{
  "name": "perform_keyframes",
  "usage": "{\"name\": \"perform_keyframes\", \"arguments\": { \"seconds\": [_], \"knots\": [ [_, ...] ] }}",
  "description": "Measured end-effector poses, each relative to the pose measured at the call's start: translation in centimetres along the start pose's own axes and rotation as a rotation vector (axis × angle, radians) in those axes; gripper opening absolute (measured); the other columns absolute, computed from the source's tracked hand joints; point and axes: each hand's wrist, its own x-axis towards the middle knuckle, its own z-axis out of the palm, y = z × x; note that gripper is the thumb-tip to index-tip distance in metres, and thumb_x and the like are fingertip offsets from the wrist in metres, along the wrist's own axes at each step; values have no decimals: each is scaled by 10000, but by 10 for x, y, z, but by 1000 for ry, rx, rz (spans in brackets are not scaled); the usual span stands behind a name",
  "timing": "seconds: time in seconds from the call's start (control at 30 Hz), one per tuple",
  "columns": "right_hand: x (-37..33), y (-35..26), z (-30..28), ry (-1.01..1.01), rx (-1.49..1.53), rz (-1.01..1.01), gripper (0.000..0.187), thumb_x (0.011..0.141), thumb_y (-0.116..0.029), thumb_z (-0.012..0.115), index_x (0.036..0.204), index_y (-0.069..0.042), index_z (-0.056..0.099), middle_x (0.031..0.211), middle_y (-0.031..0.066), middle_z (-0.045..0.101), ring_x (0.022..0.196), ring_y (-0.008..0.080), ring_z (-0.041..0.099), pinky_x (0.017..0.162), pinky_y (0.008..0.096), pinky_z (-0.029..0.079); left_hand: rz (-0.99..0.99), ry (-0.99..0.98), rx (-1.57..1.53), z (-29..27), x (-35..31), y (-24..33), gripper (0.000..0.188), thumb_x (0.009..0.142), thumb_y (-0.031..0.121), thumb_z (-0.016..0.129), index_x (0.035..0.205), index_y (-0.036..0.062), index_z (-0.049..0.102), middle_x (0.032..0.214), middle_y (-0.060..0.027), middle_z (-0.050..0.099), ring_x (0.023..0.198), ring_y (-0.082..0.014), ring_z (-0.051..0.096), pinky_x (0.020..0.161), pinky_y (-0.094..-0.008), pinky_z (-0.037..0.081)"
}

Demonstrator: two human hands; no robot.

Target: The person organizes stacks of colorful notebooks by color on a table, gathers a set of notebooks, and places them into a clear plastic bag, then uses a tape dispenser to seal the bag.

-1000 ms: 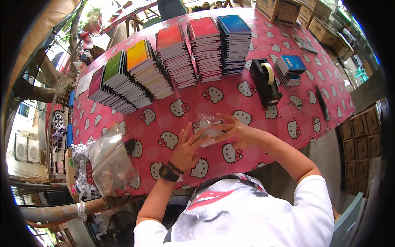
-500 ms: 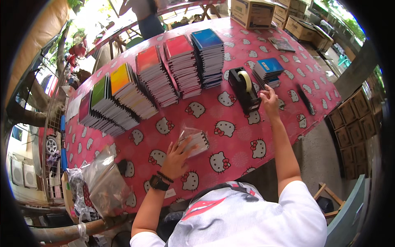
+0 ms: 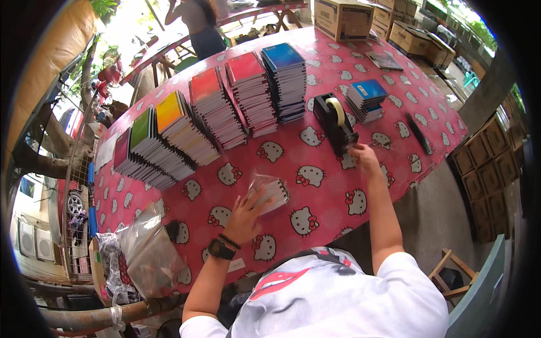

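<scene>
Left hand (image 3: pixel 243 213) lies flat with its fingers spread on a small spiral notebook in a clear plastic sleeve (image 3: pixel 270 192), pressing it to the bench (image 3: pixel 315 203); the grip is open, nothing pinched. A dark watch (image 3: pixel 217 248) and a bead bracelet sit on that wrist. Right hand (image 3: pixel 363 158) is stretched out to the near end of the black tape dispenser (image 3: pixel 336 124), fingertips at its cutter end; can't tell whether the grip is closed on tape or just touching (too small to see).

The dispenser stands near the middle of the bench with a pale tape roll in it. Just beyond it on the right is a short stack of blue notebooks (image 3: pixel 366 99). Behind it, a row of tall notebook stacks fans across the bench: blue (image 3: pixel 284 79), red (image 3: pixel 251 90), orange-red (image 3: pixel 217 112), yellow (image 3: pixel 180 132), green and maroon (image 3: pixel 138 152).

The bench has a red cover printed with white cartoon cats. A bundle of clear plastic bags (image 3: pixel 149 253) hangs at the near left edge, well apart from the left hand. Cardboard boxes (image 3: pixel 344 17) sit at the far end.
</scene>
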Motion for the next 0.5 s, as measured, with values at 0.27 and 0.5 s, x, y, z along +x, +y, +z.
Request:
{"name": "perform_keyframes", "arguments": {
  "seconds": [0.27,0.5],
  "knots": [
    [-71,-48,199,-794,-278,-125,317,715,-141,720,949,-43,530,816,38,603,730,127,578,621,256,443,8,-48,53,-5,-5,-2,771,598,61,615,1307,267,393,1444,-52,220,1251,-326,336,1007,-555,262],
    [-88,-56,264,-634,-1596,-462,497,573,-351,749,888,3,600,827,159,643,777,244,634,659,332,500,21,-106,30,-9,-4,-7,825,563,142,669,1322,271,372,1461,-67,173,1297,-378,239,1014,-550,259]
  ]
}}
